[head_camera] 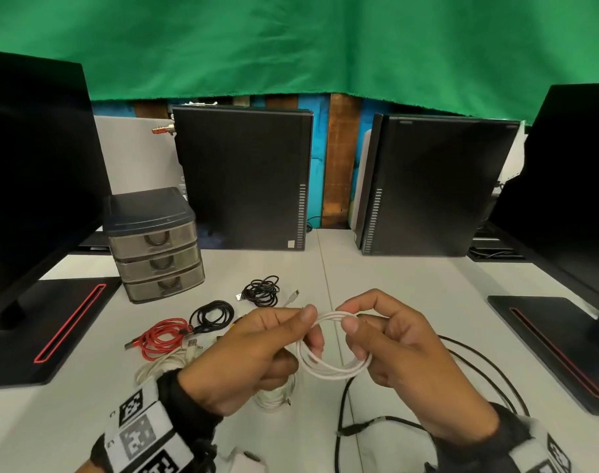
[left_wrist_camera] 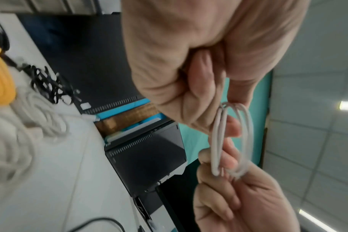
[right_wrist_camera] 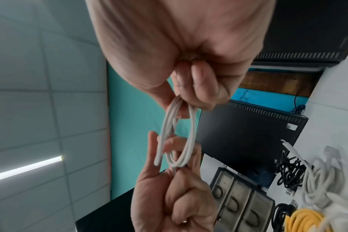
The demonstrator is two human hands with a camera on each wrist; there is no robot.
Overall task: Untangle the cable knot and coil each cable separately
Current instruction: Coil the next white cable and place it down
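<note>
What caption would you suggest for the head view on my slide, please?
Both hands, left hand and right hand, hold a small white cable coil above the table.

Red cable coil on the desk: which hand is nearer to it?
Left. The left hand holds the white cable just right of the red cable coil; the right hand grips it farther right.

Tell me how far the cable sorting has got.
Done: the red coil and two black coils lie separate on the table. In hand: left hand and right hand pinch the white coil. Left: the long black cable lies loose.
</note>
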